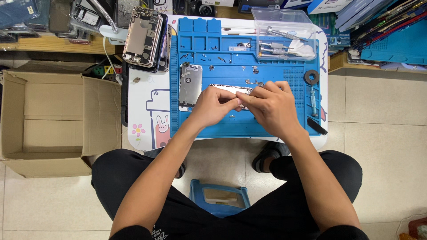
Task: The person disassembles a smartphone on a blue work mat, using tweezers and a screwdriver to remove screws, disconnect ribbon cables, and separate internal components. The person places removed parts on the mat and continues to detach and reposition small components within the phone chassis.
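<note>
Phone frame [224, 88] is lying at the centre of the frame on the blue mat [271, 126], both hands pinching at it, left hand [213, 106] and right hand [271, 104] closing their grip on its edge, apparently mid-disassembly, calling next for fine fingertip care

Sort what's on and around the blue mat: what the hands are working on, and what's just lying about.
In hand:
left hand and right hand, both on the silver phone body
blue work mat under it

Lying about:
phone panel
opened phone shells
clear tool tray
tape roll
cardboard box
</note>
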